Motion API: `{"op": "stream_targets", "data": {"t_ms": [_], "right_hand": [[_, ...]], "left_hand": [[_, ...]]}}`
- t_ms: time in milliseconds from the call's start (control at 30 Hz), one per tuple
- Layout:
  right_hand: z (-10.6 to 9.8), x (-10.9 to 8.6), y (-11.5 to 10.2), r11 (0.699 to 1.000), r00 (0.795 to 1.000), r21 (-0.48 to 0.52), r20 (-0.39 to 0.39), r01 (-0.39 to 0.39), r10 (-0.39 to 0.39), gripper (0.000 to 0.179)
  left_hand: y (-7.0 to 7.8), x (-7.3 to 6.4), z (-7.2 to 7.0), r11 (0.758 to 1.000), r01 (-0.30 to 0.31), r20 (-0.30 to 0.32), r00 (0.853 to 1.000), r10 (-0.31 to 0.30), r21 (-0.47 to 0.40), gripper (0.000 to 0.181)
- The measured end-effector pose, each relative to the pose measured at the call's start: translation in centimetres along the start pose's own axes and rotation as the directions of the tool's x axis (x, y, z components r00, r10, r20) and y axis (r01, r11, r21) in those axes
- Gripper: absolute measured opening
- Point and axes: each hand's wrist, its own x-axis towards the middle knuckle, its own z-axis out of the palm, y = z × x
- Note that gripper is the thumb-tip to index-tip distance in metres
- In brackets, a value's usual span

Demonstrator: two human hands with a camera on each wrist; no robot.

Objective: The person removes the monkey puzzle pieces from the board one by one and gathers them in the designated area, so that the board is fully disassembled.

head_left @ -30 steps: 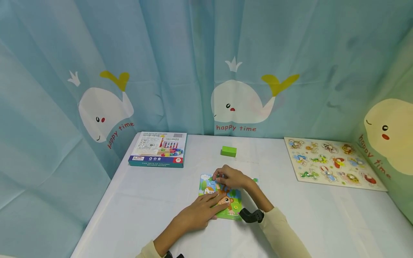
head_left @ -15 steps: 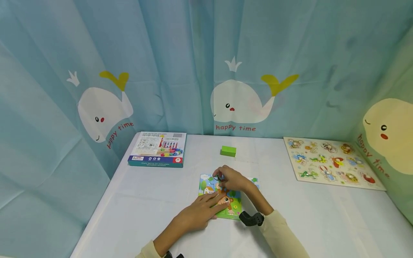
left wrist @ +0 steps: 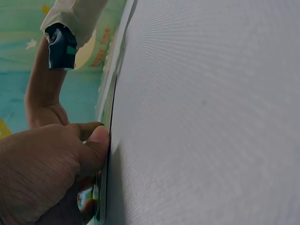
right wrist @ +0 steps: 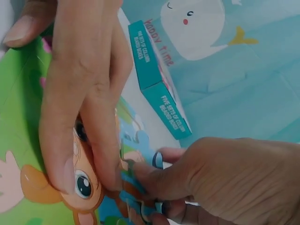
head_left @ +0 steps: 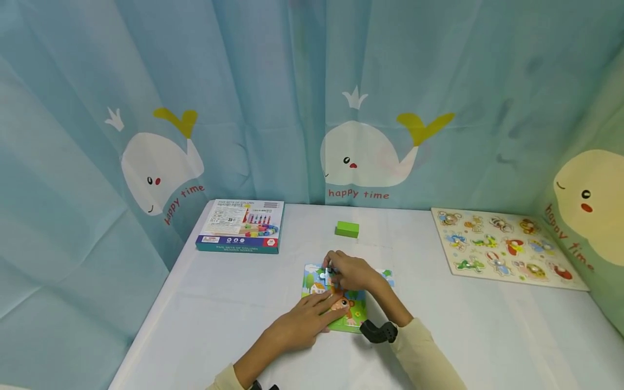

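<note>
A jigsaw puzzle (head_left: 361,314) with a monkey, a house and trees lies on the white table in the head view. My left hand (head_left: 303,323) rests on its lower left, fingers spread over the monkey's face; in the left wrist view its thumb (left wrist: 99,136) is at the board's edge. Above the puzzle's upper part, my right hand (head_left: 353,271) pinches a puzzle piece (head_left: 325,277) between thumb and fingers. In the right wrist view this blue piece (right wrist: 158,160) stands tilted up from the picture, partly hidden by the fingers.
Behind my right wrist lies a flat blue and green printed piece (head_left: 387,273). A green block (head_left: 347,229) sits beyond the puzzle. A beaded-boxes carton (head_left: 239,227) is at back left, and an insect knob-puzzle board (head_left: 507,244) at back right. A whale-print curtain (head_left: 273,108) encloses the table.
The puzzle piece in my right hand has come up at a tilt, and its light blue tab now shows beside the fingers. My left hand stays on the puzzle.
</note>
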Motion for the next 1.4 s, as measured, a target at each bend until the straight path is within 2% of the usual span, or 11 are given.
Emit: {"op": "stream_targets", "data": {"t_ms": [200,300,367,500,600,767,933,1033,1167,1267,1400], "right_hand": [[0.0,0.1,0.7,0.997,0.999,0.068,0.008,0.033,-0.034,0.023],[0.2,0.2,1.3,0.986,0.998,0.157,0.010,0.052,-0.054,0.022],[0.3,0.2,1.6,0.968,0.998,0.244,0.008,0.052,-0.056,0.021],[0.5,0.1,2.4,0.905,0.999,0.423,-0.012,0.041,-0.040,0.021],[0.6,-0.1,2.7,0.874,1.000,0.486,-0.029,0.015,-0.001,0.020],[0.4,-0.3,2.9,0.866,0.998,0.499,-0.045,-0.007,0.034,0.019],[0.4,-0.3,3.1,0.868,0.996,0.496,-0.080,0.018,0.025,0.019],[0.3,-0.5,3.4,0.883,0.990,0.467,-0.139,0.051,0.016,0.017],[-0.3,-1.0,3.9,0.911,0.966,0.404,-0.256,0.083,0.025,0.015],[-1.0,-1.9,4.4,0.902,0.950,0.422,-0.309,0.088,0.052,0.016],[-2.2,-3.5,5.1,0.875,0.939,0.480,-0.326,0.063,0.112,0.017]], "left_hand": [[-0.1,0.0,0.1,0.999,-0.017,-0.013,1.000,0.018,0.045,0.054],[-0.2,0.0,0.1,0.999,-0.024,-0.022,0.999,0.025,0.048,0.053],[-0.1,0.0,0.0,0.999,-0.024,-0.023,0.999,0.024,0.041,0.052],[-0.1,0.0,0.0,0.999,-0.020,-0.021,1.000,0.020,0.037,0.052],[-0.1,0.0,0.0,0.999,-0.019,-0.024,1.000,0.020,0.037,0.052],[-0.1,0.0,0.0,0.999,-0.016,-0.021,1.000,0.017,0.034,0.053],[-0.1,0.0,-0.1,0.999,-0.021,-0.024,0.999,0.023,0.042,0.053],[-0.1,0.0,0.0,0.999,-0.023,-0.030,0.999,0.025,0.047,0.053],[-0.1,-0.1,0.0,0.999,-0.025,-0.035,0.999,0.027,0.038,0.053],[0.0,-0.1,-0.1,0.999,-0.026,-0.033,0.999,0.027,0.022,0.052],[0.1,-0.1,-0.2,1.000,-0.021,-0.028,0.999,0.021,-0.004,0.053]]}}
